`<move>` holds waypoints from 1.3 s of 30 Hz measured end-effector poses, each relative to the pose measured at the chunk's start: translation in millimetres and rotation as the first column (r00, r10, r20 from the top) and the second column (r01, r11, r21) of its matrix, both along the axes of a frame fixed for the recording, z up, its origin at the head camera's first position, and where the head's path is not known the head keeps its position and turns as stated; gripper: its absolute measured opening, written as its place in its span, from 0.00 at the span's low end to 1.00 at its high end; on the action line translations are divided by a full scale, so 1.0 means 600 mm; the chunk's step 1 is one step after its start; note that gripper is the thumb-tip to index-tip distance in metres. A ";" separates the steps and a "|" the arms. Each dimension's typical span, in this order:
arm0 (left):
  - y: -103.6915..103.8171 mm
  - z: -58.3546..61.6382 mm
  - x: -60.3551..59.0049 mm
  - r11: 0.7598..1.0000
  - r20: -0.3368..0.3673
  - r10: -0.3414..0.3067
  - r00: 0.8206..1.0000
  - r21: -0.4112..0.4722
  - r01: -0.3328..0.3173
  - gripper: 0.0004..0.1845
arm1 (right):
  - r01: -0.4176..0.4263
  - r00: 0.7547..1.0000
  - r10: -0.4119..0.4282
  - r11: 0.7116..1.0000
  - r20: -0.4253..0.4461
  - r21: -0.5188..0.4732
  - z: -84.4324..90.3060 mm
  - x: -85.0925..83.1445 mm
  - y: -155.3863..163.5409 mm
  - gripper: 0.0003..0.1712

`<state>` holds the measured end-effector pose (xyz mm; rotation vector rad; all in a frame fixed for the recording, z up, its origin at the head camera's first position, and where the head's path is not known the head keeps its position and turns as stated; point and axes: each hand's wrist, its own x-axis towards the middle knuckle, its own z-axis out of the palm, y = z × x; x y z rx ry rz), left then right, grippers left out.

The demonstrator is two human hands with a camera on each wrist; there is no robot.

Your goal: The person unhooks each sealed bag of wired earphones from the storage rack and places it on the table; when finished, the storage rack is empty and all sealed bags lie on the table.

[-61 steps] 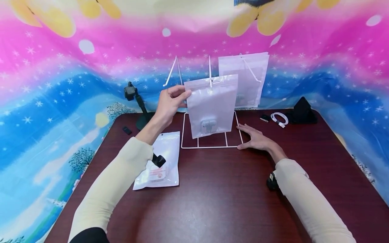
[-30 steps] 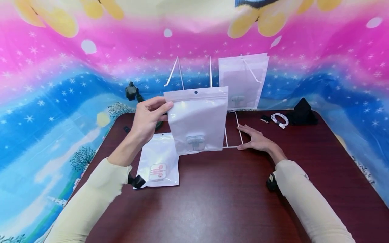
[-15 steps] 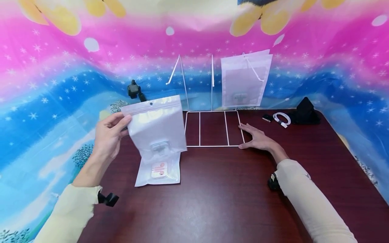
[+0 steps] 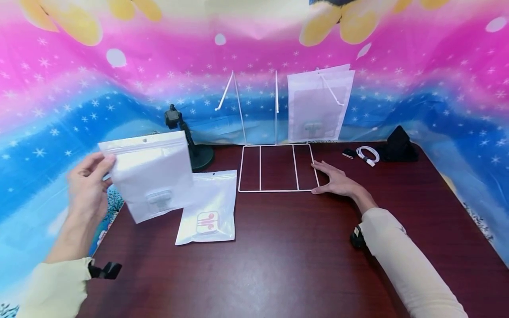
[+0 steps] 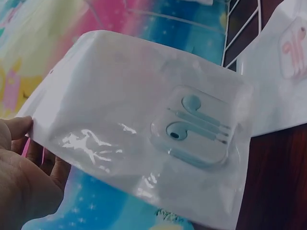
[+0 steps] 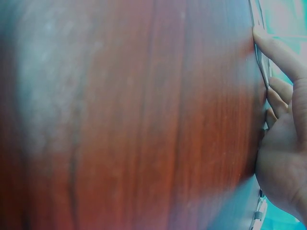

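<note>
My left hand (image 4: 88,187) pinches the upper left edge of a white zip-lock bag (image 4: 153,165), held tilted above the table's left side. In the left wrist view, a clear case with pale blue earphones (image 5: 196,125) shows through the bag. A second zip-lock bag (image 4: 212,194) lies flat on the table, with red-looking earphones (image 4: 207,222) in a case. My right hand (image 4: 336,180) rests at the right side of the white wire rack (image 4: 274,191), thumb and fingertips touching its base, fingers extended. More white bags (image 4: 318,106) hang from the rack's right hook.
The rack's left hook (image 4: 225,90) and middle hook (image 4: 276,92) hold no bag. A black stand (image 4: 200,157) is at the back left. At the back right are a coiled white cable (image 4: 367,154), a small black item (image 4: 348,153) and a black holder (image 4: 399,148).
My left hand has drawn the bag off the middle hook and carried it left and down, past the bag on the table. My right hand has stayed at the rack's base.
</note>
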<state>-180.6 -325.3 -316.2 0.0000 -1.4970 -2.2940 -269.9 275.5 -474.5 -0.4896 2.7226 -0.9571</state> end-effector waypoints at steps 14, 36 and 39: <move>-0.097 -0.013 0.008 0.990 0.317 0.121 0.941 -0.109 -0.091 0.19 | 0.011 1.000 -0.011 1.000 0.002 -0.002 0.003 0.002 0.006 0.59; -0.156 -0.115 -0.076 0.908 0.671 0.241 0.701 -0.411 0.082 0.44 | 0.007 1.000 -0.007 1.000 -0.011 -0.014 -0.004 0.000 0.001 0.57; -0.150 -0.133 -0.085 0.898 0.693 0.241 0.679 -0.426 0.115 0.45 | 0.012 1.000 -0.012 1.000 -0.007 -0.015 -0.003 0.001 0.002 0.57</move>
